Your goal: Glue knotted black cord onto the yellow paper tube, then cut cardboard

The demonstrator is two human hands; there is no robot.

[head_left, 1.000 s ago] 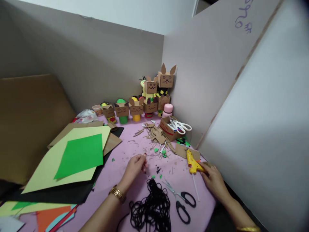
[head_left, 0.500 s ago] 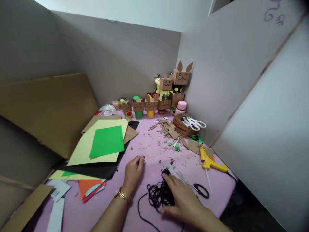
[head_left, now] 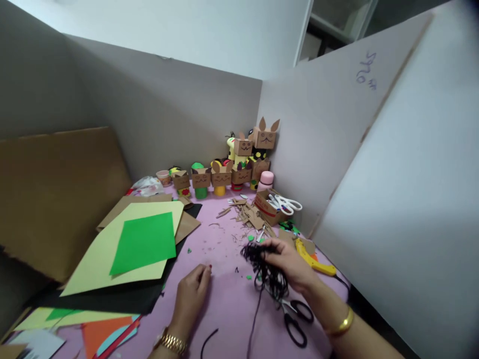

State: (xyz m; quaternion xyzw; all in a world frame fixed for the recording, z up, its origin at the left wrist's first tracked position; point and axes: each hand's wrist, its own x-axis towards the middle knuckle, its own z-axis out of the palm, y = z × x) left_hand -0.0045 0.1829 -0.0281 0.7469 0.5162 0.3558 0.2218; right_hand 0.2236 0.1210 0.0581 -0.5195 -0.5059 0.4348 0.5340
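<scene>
My right hand (head_left: 286, 259) grips a tangled bundle of black cord (head_left: 273, 281) by its top and holds it off the table. One strand hangs from it toward the front edge. Beneath the bundle lie black-handled scissors (head_left: 295, 321), their blades mostly hidden by the cord. My left hand (head_left: 191, 289) rests on the pink tabletop (head_left: 220, 314) with its fingers curled in, and nothing shows in it. Between the hands and me, a short piece of black cord (head_left: 207, 341) reaches in from the bottom edge.
Green (head_left: 145, 242) and pale yellow sheets (head_left: 90, 264) lie at the left, over black paper. Cardboard scraps (head_left: 249, 214) litter the middle back. A yellow glue gun (head_left: 312, 259) and a box (head_left: 269, 209) with white scissors are at the right. Cardboard animal figures (head_left: 220, 177) line the back.
My right hand has closed on the black cord and lifted it up and away from me. My left hand stays on the table. The view has shifted.
</scene>
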